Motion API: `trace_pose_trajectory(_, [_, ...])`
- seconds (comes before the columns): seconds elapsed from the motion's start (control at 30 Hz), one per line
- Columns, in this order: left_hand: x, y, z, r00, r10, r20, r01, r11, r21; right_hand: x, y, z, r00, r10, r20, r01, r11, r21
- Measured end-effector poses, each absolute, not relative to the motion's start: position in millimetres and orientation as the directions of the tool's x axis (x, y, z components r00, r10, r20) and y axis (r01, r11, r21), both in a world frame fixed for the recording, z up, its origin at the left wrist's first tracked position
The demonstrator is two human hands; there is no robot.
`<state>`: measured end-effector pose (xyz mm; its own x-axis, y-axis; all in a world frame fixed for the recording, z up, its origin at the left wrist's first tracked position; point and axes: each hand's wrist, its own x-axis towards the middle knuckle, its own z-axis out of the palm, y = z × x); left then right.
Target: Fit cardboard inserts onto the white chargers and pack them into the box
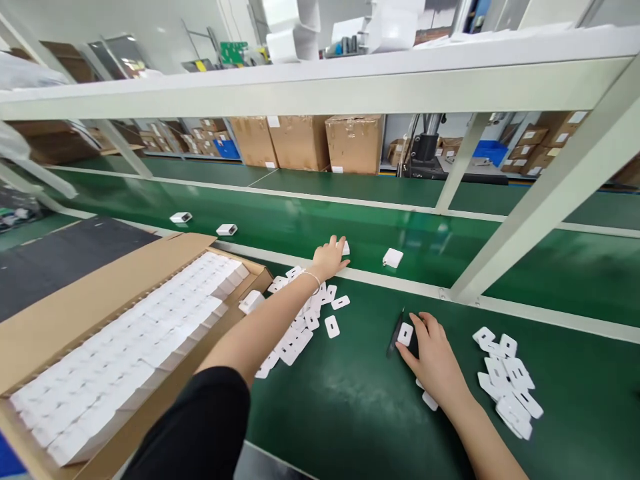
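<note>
My left hand stretches over the belt's near rail, its fingers and thumb round a small white block, partly hidden. Lower right, my right hand holds a white slotted plate between thumb and fingertips; whether anything is attached behind it I cannot tell. Black tweezers lie just left of that plate. Under my right wrist some white plates show in part. Loose white slotted plates lie in a pile beneath my left forearm, and another pile lies to the right.
An open cardboard box with rows of white blocks stands left, a white block beside it. On the green belt sit white housings and a square white piece. A slanted frame post rises at right, under a shelf.
</note>
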<state>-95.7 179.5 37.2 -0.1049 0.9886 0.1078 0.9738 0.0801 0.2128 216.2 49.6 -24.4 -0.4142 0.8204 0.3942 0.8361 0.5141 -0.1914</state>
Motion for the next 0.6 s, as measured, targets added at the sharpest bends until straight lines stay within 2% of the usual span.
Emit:
trace_pose_trajectory(0.13, [-82, 213, 22, -0.147, 0.986, 0.073, 0.894, 0.1, 0.436, 221, 53, -21, -0.411, 0.834, 0.369, 0.853, 0.494, -0.166])
trace_pose_trajectory(0.33, [-67, 191, 27, 0.064, 0.989, 0.132, 0.62, -0.143, 0.772, 219, 53, -20, -0.341, 0.873, 0.349, 0.857, 0.441, -0.266])
trace_pose_trajectory(0.43, [-54, 148, 32, 0.16, 0.967, 0.199, 0.368, -0.246, 0.897, 219, 53, -21, -0.303, 0.895, 0.327, 0.86, 0.404, -0.311])
trace_pose_trajectory(0.5, [-48, 112, 35, 0.223, 0.935, 0.274, -0.058, -0.268, 0.962, 220, 54, -21, -0.288, 0.904, 0.315, 0.866, 0.386, -0.318])
trace_pose_trajectory(0.53, [-46, 94, 37, 0.23, 0.925, 0.301, -0.173, -0.266, 0.948, 221, 54, -20, -0.287, 0.906, 0.311, 0.867, 0.384, -0.317])
trace_pose_trajectory(0.6, [-43, 59, 41, 0.208, 0.921, 0.331, -0.194, -0.293, 0.936, 222, 56, -18, -0.301, 0.904, 0.305, 0.868, 0.392, -0.304])
